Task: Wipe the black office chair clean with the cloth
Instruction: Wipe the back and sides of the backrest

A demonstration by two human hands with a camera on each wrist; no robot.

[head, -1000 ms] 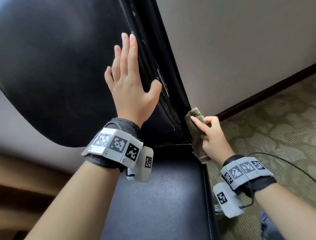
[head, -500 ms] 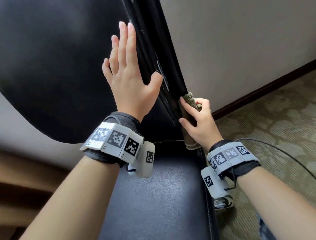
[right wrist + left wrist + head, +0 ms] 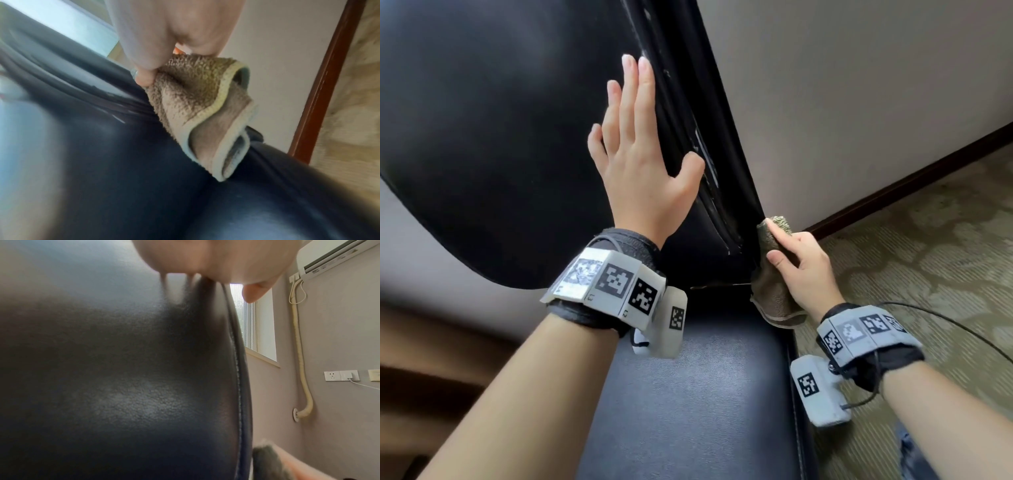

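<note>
The black office chair fills the head view, its backrest (image 3: 493,137) rising at the left and its seat (image 3: 688,394) below. My left hand (image 3: 640,161) lies flat on the backrest front, fingers straight, close to the right edge seam (image 3: 236,361). My right hand (image 3: 798,263) grips a folded brown terry cloth (image 3: 770,287) and holds it against the lower right edge of the backrest, just above the seat corner. In the right wrist view the cloth (image 3: 201,104) hangs folded from my fingers (image 3: 144,76) against the black edge.
A pale wall (image 3: 859,85) with a dark wooden skirting board (image 3: 911,178) stands right behind the chair. Patterned carpet (image 3: 928,257) lies to the right, with a thin black cable (image 3: 945,322) across it. The left wrist view shows a window (image 3: 261,324), wall sockets (image 3: 341,375) and an air conditioner hose (image 3: 302,353).
My right hand slid the cloth up the backrest's right edge, then back down to its base near the seat. My left hand stayed flat on the backrest.
</note>
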